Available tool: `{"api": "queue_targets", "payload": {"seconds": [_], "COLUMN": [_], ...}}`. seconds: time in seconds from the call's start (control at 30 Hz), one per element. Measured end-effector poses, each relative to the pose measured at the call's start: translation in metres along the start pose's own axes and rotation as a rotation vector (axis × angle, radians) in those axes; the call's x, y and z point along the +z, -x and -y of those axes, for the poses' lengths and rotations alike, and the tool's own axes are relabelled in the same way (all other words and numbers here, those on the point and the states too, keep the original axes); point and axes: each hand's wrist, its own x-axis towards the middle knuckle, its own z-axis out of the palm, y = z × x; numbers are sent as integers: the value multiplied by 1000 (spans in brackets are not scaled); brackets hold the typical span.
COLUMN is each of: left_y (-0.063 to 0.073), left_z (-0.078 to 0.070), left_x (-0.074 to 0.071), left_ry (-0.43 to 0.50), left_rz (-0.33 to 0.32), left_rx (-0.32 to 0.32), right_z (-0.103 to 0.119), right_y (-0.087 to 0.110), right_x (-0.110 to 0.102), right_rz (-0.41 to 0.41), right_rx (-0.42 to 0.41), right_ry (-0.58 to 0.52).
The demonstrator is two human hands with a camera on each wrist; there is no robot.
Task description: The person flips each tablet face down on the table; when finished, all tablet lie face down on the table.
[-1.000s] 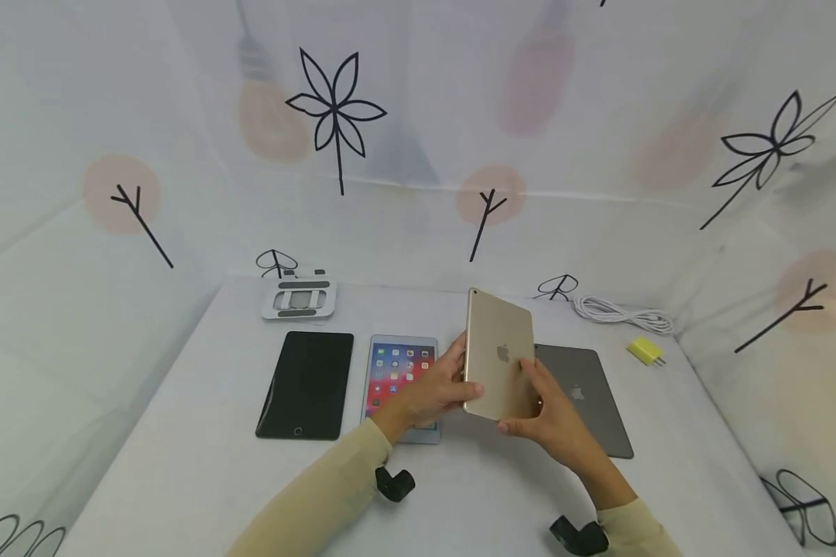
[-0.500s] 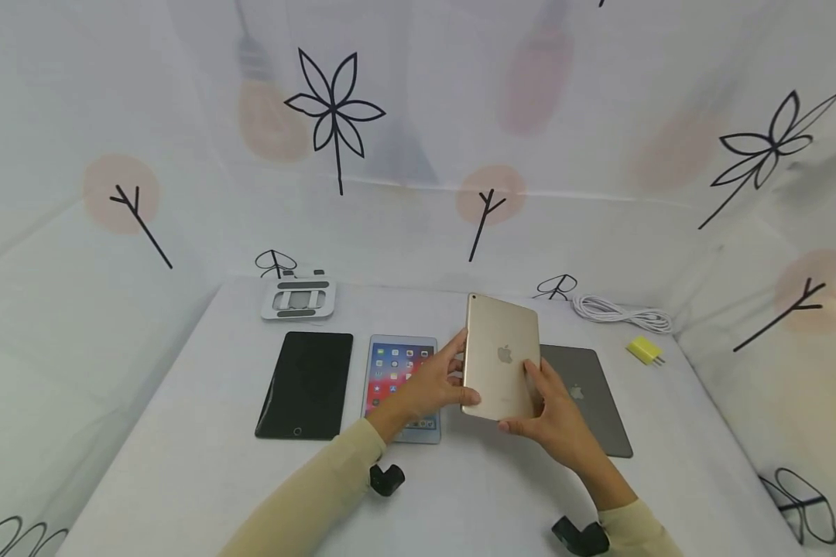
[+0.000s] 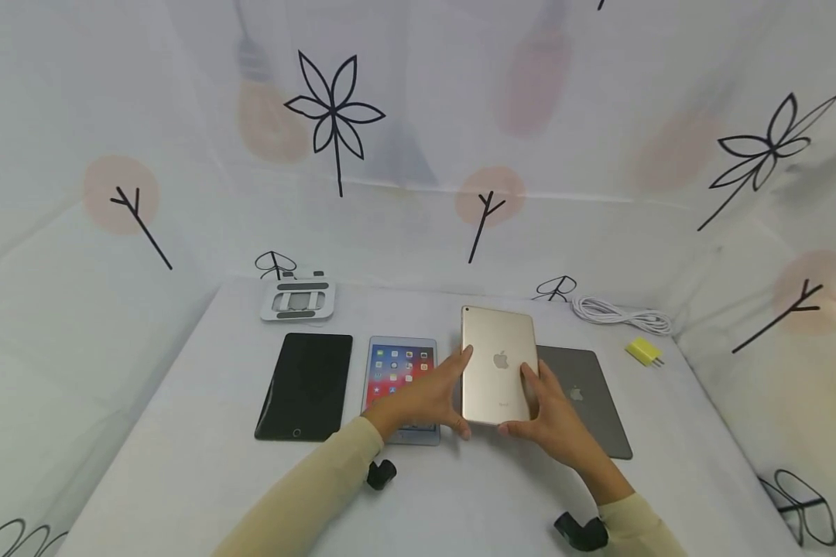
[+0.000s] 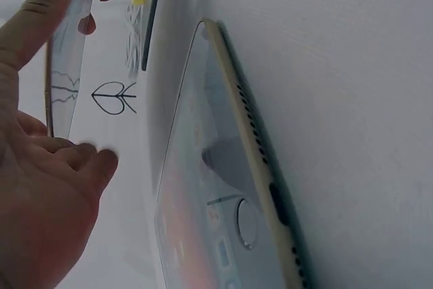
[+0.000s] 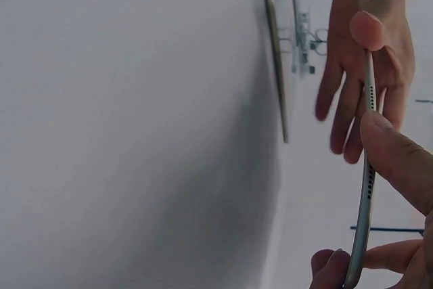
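In the head view, my right hand (image 3: pixel 556 422) holds a gold tablet (image 3: pixel 499 387) by its lower right side, its back with the apple logo facing up. The right wrist view shows the tablet (image 5: pixel 371 167) edge-on, with the thumb (image 5: pixel 396 157) at its speaker-hole edge. My left hand (image 3: pixel 425 396) is spread at the tablet's left edge, thumb away from the back. Seen from the right wrist, the left hand's fingers (image 5: pixel 348 109) are extended. Below the left forearm lies a white-framed tablet (image 3: pixel 399 367) with a lit home screen.
A black-screened tablet (image 3: pixel 305 387) lies left of the lit one. A dark grey tablet (image 3: pixel 588 394) lies face down at the right, partly behind the right hand. At the back are a folded white stand (image 3: pixel 298 299), a coiled white cable (image 3: pixel 620 316) and a yellow charger plug (image 3: pixel 644 351).
The gold tablet has tipped flatter and come slightly lower. My left thumb has come off its back, and the left fingers have loosened at its edge. My right hand keeps its hold.
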Motion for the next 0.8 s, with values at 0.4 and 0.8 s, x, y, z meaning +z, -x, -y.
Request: {"api": "queue_targets", "payload": {"seconds": [0.4, 0.8], "left_y": [-4, -7], "left_z": [3, 9], "left_x": [14, 21], "left_ry": [-426, -508], "left_rz": [28, 96], "left_rx": [-32, -93], "right_z": [-13, -20], "right_y": [-3, -3], "right_x": [7, 16], "right_rz": [83, 102], "right_rx": [38, 110], "right_ry": [44, 58]}}
